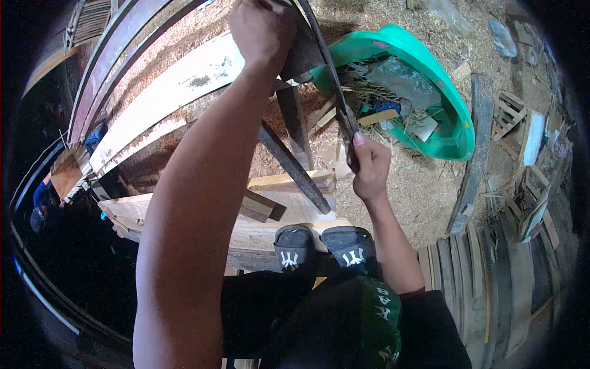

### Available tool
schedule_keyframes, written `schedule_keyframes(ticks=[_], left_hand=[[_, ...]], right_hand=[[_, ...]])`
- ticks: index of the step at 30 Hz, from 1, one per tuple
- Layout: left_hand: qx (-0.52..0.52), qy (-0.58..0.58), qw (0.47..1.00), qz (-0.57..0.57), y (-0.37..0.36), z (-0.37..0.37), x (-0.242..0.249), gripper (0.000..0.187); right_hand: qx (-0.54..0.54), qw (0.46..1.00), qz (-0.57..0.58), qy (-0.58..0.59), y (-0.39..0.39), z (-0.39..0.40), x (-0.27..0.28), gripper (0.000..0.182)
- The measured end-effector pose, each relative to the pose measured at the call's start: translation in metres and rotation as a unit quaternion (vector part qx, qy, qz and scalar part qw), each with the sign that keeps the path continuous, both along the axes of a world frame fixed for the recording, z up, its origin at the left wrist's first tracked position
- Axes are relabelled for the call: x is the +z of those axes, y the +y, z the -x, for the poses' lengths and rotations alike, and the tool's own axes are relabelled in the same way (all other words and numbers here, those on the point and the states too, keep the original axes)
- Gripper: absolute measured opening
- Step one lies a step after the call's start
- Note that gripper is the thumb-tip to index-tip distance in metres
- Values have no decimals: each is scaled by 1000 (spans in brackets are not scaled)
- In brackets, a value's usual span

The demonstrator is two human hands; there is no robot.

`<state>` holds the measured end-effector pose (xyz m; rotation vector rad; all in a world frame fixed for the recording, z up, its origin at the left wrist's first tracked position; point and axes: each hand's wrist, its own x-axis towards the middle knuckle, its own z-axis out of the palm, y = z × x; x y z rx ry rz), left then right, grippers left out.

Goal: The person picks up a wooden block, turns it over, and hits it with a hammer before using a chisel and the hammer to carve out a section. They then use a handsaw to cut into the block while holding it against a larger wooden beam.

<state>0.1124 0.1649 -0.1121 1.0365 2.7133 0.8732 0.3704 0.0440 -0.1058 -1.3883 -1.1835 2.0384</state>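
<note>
My right hand (pixel 372 163) is closed around the lower end of a long, narrow dark strip (pixel 335 80), thumb along its side. The strip slants up and leftward to the top edge of the view. Near its upper end is my left hand (pixel 263 29), fingers curled over and partly cut off by the frame edge; I cannot tell what they grip. A dark flat piece (pixel 304 52) shows beside that hand, left of the strip. Below it, a dark wooden bar (pixel 295 169) slopes down to a pale board (pixel 307 184).
A green plastic tub (pixel 452 101) with scraps and plastic lies right of the strip. My slippered feet (pixel 347 243) stand on planks. Long curved boards (pixel 203 74) reach to the left. Wooden crates (pixel 528 197) and stacked slats (pixel 467 264) sit at right, over sawdust-covered ground.
</note>
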Motion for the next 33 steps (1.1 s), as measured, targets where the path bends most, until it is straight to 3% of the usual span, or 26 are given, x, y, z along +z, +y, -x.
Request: schedule_keyframes(ticks=[5,7,10,14,19,21,26,29,33], left_hand=[[-6,26,1000,11,1,5,-1,35],[-33,-7,999,-37,-3,-9,14,35],[-28,28,999,-21,0,0,1,34],[-10,38,999,-13,-1,5,-10,33],[-23,9,1000,-17,-2,-1,4,34],[-22,10,1000,-16,1,-3,4,34],[-13,12,1000,-12,0,3,-3,34],[-36,3,999,-39,-4,1,0,33],[-44,2,999,-3,3,7,2,32]], right_hand=[[-2,1000,13,1,-36,-39,-17,50],[-1,1000,-3,-5,-14,-19,0,49],[-2,998,-70,-6,30,34,2,48],[29,998,-35,-40,-20,-24,-12,51],[29,997,-56,-47,5,2,-10,51],[11,1000,-23,9,17,14,-14,51],[9,999,-34,-7,-40,-41,-26,51],[24,996,-67,-46,7,3,-6,51],[8,998,-66,-19,-3,-1,-15,49]])
